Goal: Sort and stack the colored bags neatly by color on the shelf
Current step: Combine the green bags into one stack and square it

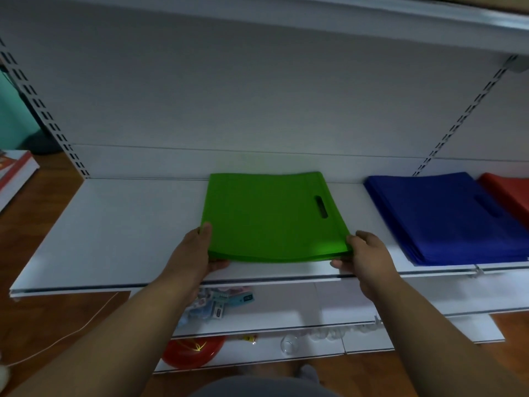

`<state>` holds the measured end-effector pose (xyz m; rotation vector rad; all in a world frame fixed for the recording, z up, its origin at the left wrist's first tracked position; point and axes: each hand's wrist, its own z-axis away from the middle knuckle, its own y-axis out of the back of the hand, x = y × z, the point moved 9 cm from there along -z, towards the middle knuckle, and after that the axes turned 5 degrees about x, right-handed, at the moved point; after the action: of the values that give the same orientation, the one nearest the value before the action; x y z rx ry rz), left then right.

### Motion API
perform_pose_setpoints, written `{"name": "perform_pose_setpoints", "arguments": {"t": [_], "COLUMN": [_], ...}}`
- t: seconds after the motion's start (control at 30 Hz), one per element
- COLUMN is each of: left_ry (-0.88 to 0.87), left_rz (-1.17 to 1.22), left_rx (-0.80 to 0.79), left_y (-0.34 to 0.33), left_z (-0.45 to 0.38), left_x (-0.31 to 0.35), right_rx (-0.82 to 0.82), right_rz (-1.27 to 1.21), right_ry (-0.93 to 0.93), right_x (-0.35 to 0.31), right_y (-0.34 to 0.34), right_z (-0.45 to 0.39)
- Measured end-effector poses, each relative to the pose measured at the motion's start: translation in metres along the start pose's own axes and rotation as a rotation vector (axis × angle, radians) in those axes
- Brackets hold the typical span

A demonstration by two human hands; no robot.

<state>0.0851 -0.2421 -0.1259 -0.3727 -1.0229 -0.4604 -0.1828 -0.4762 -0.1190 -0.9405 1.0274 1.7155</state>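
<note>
I see both hands, left hand and right hand, gripping the green bags by their near corners on the shelf; next, probably squaring the stack beside the blue bags.

A flat stack of green bags with a slot handle lies mid-shelf, its near edge lifted slightly. To its right lies a blue stack, then a red stack at far right.
</note>
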Motion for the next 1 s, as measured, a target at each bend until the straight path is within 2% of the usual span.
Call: {"name": "perform_pose_setpoints", "arguments": {"t": [0.1,0.2,0.33,0.43,0.53,0.63,0.67,0.7,0.77,0.8,0.83,0.9,0.93,1.0], "left_ry": [-0.100,-0.114,-0.097,-0.082,-0.050,0.033,0.073,0.117,0.187,0.201,0.211,0.197,0.180,0.120], "left_rz": [-0.243,-0.386,-0.391,-0.351,-0.304,-0.230,-0.210,-0.182,-0.120,-0.099,-0.095,-0.120,-0.158,-0.265], "left_rx": [-0.026,-0.065,-0.025,-0.017,0.047,0.096,0.107,0.119,0.137,0.134,0.129,0.131,0.147,0.173], "left_y": [-0.006,-0.008,-0.004,-0.010,-0.005,-0.001,-0.002,-0.003,-0.002,-0.003,-0.004,-0.005,-0.005,-0.008], "left_z": [0.000,-0.003,-0.011,-0.012,-0.017,-0.019,-0.017,-0.016,-0.019,-0.020,-0.021,-0.029,-0.033,-0.033], "left_x": [0.012,0.019,0.020,0.018,0.018,0.018,0.018,0.019,0.018,0.019,0.022,0.027,0.030,0.037], "right_rx": [-0.142,-0.315,-0.273,-0.217,-0.303,-0.350,-0.344,-0.366,-0.505,-0.579,-0.600,-0.509,-0.446,-0.418], "right_rz": [0.159,0.406,0.726,0.786,0.806,0.751,0.684,0.549,0.102,-0.091,-0.181,-0.135,-0.069,-0.001], "right_ry": [0.091,0.259,0.486,0.617,0.709,0.720,0.651,0.499,0.124,-0.024,-0.104,-0.177,-0.169,-0.123], "right_x": [-0.006,-0.016,-0.031,-0.038,-0.039,-0.044,-0.042,-0.035,-0.018,-0.013,-0.014,-0.025,-0.030,-0.041], "right_y": [-0.010,-0.016,-0.015,-0.012,-0.016,-0.018,-0.016,-0.013,-0.019,-0.026,-0.032,-0.037,-0.037,-0.042], "right_z": [0.002,0.006,0.003,0.000,0.000,-0.001,-0.004,-0.011,-0.018,-0.020,-0.025,-0.035,-0.041,-0.050]}}
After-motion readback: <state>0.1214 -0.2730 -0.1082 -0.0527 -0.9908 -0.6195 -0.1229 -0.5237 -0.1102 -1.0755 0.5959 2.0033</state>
